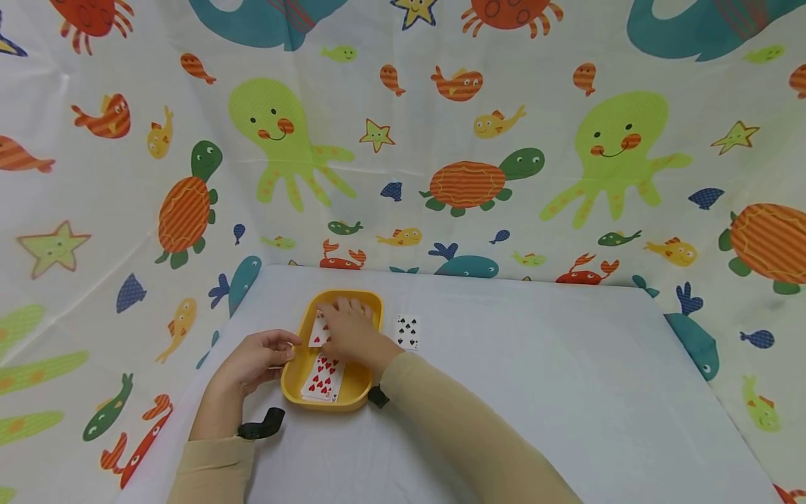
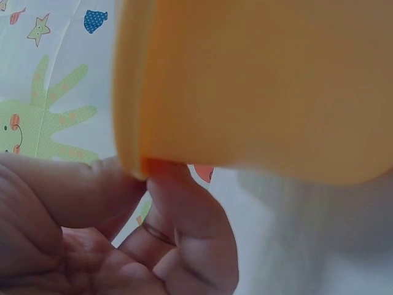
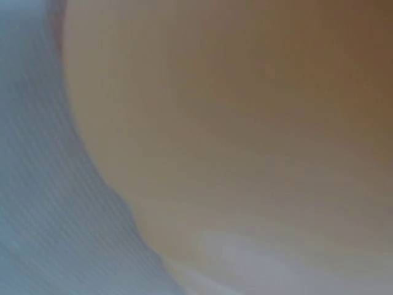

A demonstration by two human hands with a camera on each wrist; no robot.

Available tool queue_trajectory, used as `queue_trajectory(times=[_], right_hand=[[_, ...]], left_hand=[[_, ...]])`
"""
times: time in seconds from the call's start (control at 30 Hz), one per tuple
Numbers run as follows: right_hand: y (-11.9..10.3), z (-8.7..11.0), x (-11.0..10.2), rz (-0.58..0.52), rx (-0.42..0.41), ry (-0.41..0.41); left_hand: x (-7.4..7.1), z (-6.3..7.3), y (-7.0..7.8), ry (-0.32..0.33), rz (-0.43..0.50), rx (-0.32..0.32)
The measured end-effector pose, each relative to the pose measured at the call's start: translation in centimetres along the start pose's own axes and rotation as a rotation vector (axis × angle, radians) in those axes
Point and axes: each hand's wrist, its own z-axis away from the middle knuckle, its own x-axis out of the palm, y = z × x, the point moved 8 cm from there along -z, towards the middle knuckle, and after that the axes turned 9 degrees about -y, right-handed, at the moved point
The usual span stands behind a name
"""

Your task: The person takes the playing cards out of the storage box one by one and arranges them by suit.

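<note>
A yellow tray [image 1: 292,383] with raised sides stands on the table's left part. My left hand [image 1: 258,358] pinches its left rim between thumb and fingers; in the left wrist view, the hand [image 2: 178,227] holds the rim's edge from below. My right hand [image 1: 354,334] reaches over the tray's right side into its far half. There it covers part of a red-suited playing card [image 1: 318,332]; whether the fingers grip the card is hidden. Heart playing cards [image 1: 322,381] lie overlapping in the tray's near half. The right wrist view shows only a blurred yellowish surface [image 3: 215,153].
Just right of the tray lies a spade playing card [image 1: 407,332], face up. The white tabletop [image 1: 535,364] extends to the right. A curtain [image 1: 403,126] printed with sea animals hangs behind and at the left.
</note>
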Motion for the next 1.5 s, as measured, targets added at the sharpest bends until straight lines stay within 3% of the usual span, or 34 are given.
queue_trajectory(times=[0.97, 1.5], right_hand=[[-0.2, 2.7, -2.5, -0.015, -0.057, 0.076], [1.0, 4.2, -2.8, -0.088, -0.027, 0.074]], left_hand=[[0.0, 0.2, 0.2, -0.004, 0.0, -0.006], [0.0, 0.3, 0.4, -0.006, -0.011, 0.0]])
